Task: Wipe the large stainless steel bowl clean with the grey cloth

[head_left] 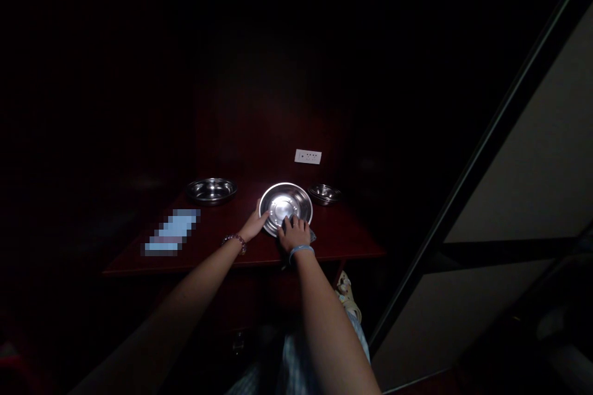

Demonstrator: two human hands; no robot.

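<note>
A shiny steel bowl [283, 192] is tilted toward me above the dark red table, its inside facing up and lit brightly. My left hand [252, 224] grips the bowl's left rim, thumb over the edge and fingers hidden behind it. At the near right of the rim, my right hand [295, 234] presses a dark grey cloth [313, 236] against the inside. Its fingers are bent over the cloth, most of which is hidden under the hand.
A wide steel basin [212, 190] stands at the table's back left. Stacked small steel bowls [325, 194] are at the back right. A pixelated phone-like object [172, 232] lies left on the red table [208, 253]. Behind is a wall socket [308, 156]; a framed panel [519, 154] slants at right.
</note>
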